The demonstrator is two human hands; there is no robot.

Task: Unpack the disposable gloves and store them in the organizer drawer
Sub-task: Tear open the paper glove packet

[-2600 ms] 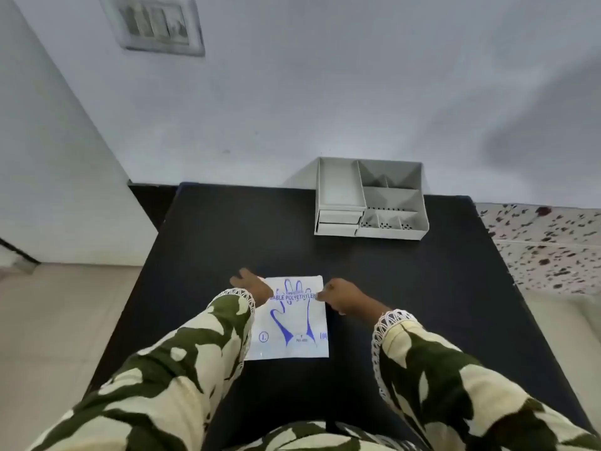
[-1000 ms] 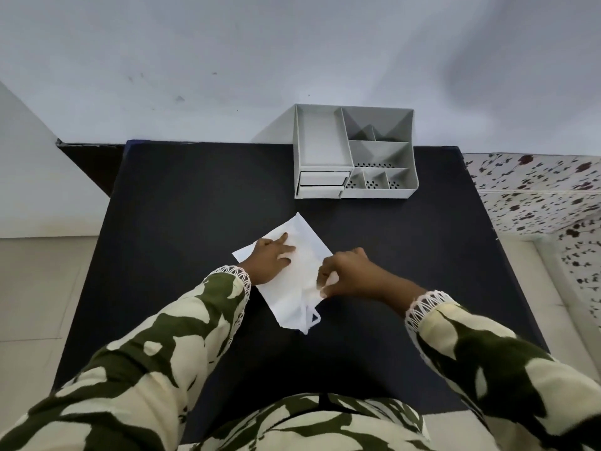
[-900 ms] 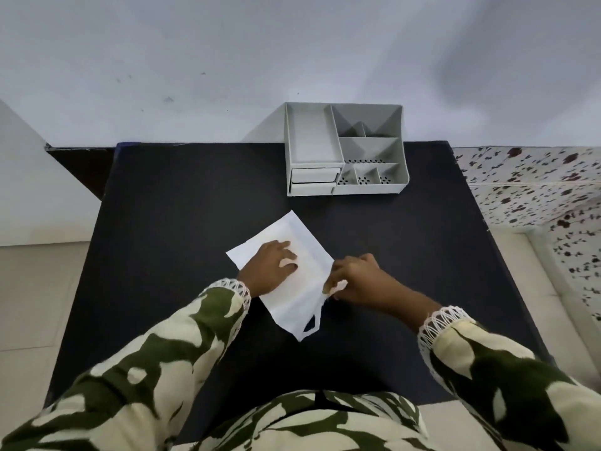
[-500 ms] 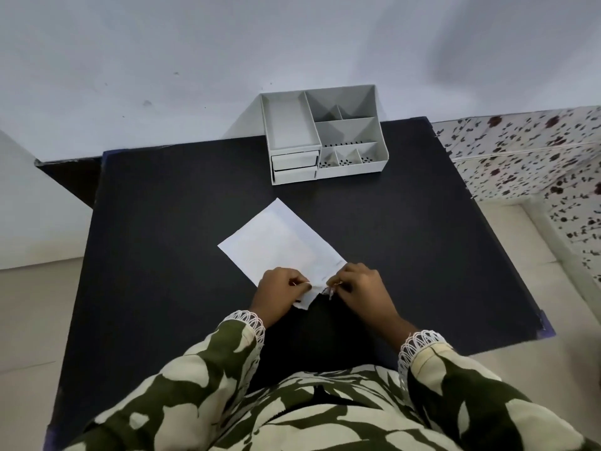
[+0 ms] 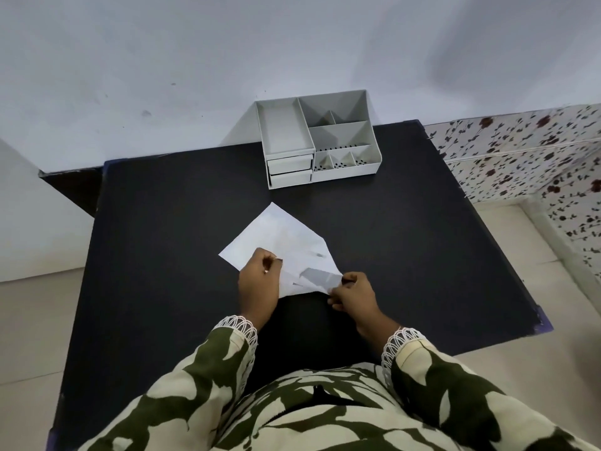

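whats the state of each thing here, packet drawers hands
glove packet: blank side up, flat on the black table, near end lifted and pulled apart
organizer: compartments look empty
upper drawer: closed
lower drawer: closed
left hand: pinching the packet's near edge
right hand: pinching the packet's near corner

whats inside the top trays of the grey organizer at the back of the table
The organizer's open top compartments show only bare grey floors and dotted holes in the front ones. Its two drawers are shut, so what they hold is hidden.
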